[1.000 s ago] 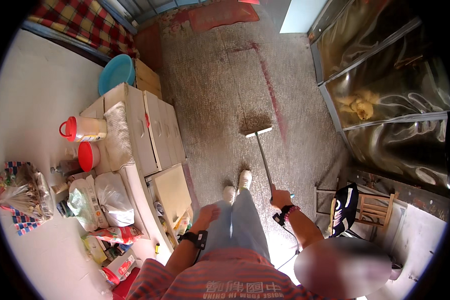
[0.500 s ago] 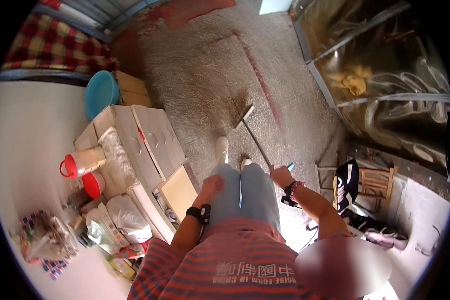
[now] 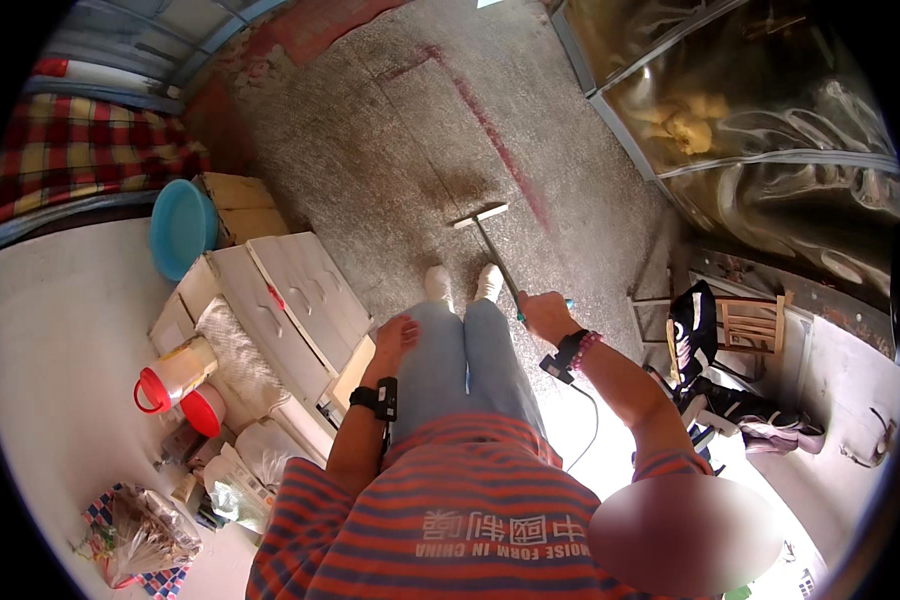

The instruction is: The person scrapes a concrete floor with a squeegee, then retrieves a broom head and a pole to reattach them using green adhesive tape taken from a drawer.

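Note:
My right hand (image 3: pixel 548 316) is closed round the dark handle of a T-shaped floor mop (image 3: pixel 497 262). Its flat white head (image 3: pixel 480 215) rests on the floor ahead of my feet, and whether it has bristles, sponge or a rubber edge cannot be made out. A teal end of the handle sticks out beside the right hand. My left hand (image 3: pixel 398 336) hangs by my left thigh, holding nothing, with its fingers loosely apart. Both wrists carry black straps with small devices, and the right one also has a pink bead bracelet.
A white drawer cabinet (image 3: pixel 295 300) stands to my left, with a red-lidded jar (image 3: pixel 175 373) and plastic bags nearby. Behind it are a blue basin (image 3: pixel 183 229) and a cardboard box (image 3: pixel 238 205). At right stand a wooden chair (image 3: pixel 752 325) and a plastic-covered frame (image 3: pixel 660 180).
The mop's head has swung from slanting to lying nearly crosswise, slightly to the left. My right hand has moved left and up with the handle. My right foot has stepped up beside the left one.

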Tool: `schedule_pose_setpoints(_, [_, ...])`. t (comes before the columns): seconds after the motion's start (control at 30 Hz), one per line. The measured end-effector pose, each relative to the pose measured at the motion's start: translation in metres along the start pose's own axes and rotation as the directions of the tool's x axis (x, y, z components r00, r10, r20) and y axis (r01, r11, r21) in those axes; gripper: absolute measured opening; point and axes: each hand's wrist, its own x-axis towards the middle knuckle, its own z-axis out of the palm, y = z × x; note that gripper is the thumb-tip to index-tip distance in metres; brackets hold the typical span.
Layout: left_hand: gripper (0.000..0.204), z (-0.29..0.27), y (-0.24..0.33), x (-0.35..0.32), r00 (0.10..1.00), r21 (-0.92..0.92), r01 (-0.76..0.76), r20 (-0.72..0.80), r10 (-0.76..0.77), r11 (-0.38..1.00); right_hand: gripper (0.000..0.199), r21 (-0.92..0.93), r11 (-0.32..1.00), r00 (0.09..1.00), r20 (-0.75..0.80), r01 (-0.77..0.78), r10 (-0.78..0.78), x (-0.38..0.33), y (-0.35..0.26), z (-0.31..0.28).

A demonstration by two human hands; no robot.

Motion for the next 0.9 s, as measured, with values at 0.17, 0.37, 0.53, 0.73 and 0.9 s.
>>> schedule_pose_setpoints(0.17, [0.033, 0.026, -0.001, -0.009, 1.0, 0.031, 0.01, 0.017, -0.01, 0.999, 0.02, -0.069, 0.991, 0.993, 0.038, 0.111, -0.108, 0.001, 0.0, 0.037])
schedule_pose_setpoints(0.37, [0.031, 0.049, 0.003, -0.023, 0.999, 0.135, 0.042, -0.014, -0.041, 0.99, 0.016, -0.16, 0.95, 0.961, -0.019, 0.268, -0.274, -0.022, 0.007, 0.06])
schedule_pose_setpoints(0.53, [0.032, 0.063, 0.0, -0.009, 0.998, 0.165, 0.058, 0.024, -0.063, 0.985, 0.011, -0.222, 0.905, 0.928, 0.17, 0.363, -0.331, -0.025, 0.009, 0.054])
schedule_pose_setpoints(0.73, [0.03, 0.114, 0.025, -0.013, 0.997, 0.285, 0.038, 0.049, -0.054, 0.958, 0.014, -0.202, 0.909, 0.922, 0.211, 0.365, -0.323, -0.027, 0.007, 0.061])
schedule_pose_setpoints(0.9, [0.029, 0.13, 0.035, -0.005, 0.991, 0.317, 0.072, 0.087, -0.105, 0.946, 0.015, -0.137, 0.93, 0.933, 0.171, 0.341, -0.317, -0.018, 0.008, 0.061])
